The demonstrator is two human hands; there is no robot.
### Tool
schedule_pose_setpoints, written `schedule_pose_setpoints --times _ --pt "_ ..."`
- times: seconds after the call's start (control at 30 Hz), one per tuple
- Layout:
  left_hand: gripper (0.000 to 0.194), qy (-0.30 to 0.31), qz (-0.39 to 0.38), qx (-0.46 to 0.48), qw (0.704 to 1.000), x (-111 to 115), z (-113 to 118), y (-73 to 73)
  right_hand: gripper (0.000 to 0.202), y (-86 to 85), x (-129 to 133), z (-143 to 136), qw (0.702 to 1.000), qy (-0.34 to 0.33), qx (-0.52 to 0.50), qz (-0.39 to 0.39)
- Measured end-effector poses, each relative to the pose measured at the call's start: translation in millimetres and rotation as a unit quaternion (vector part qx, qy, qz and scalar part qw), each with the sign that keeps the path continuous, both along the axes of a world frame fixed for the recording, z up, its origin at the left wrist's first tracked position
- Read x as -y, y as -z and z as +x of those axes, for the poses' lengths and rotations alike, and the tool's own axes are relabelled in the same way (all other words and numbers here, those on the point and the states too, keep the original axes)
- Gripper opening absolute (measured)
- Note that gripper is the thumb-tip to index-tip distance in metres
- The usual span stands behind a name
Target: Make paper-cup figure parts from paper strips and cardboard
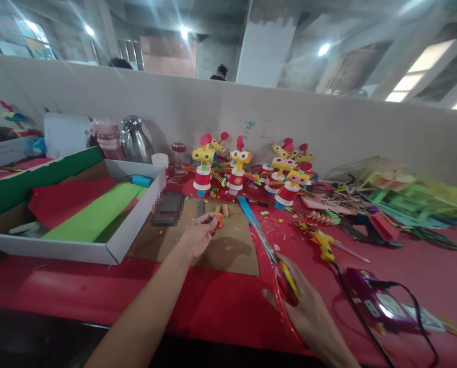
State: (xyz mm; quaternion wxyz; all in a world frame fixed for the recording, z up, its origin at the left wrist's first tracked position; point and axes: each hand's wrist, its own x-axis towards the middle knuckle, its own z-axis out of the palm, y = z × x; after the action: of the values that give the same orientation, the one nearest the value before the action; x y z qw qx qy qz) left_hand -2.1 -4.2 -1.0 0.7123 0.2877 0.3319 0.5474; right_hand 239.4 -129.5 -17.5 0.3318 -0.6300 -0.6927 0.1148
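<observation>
My left hand pinches a small orange folded paper piece above a brown cardboard sheet. Small paper scraps and short strips lie around its fingertips. In my right hand is a pair of scissors with red and yellow handles, the fingers through and around the loops. The blades point forward and left, and look closed together. Just past their tips lies a blue paper strip; whether the blades touch it I cannot tell.
Several paper-cup figures stand at the back. To the left sits a white box of coloured paper. On the right are a yellow glue gun, a purple power box with cables, and piled green paper. A steel jug stands behind.
</observation>
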Motion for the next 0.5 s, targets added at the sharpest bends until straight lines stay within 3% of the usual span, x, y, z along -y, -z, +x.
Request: schedule_pose_setpoints --times 0.2,0.5 --pt "0.017 -0.012 -0.023 0.049 0.998 1 1 -1.1 0.059 3.4 2 -44 0.998 -0.019 -0.06 0.004" --pt "0.014 0.04 0.003 0.077 0.996 2 2 0.6 0.056 6.7 -7 -55 0.991 -0.06 -0.118 0.007"
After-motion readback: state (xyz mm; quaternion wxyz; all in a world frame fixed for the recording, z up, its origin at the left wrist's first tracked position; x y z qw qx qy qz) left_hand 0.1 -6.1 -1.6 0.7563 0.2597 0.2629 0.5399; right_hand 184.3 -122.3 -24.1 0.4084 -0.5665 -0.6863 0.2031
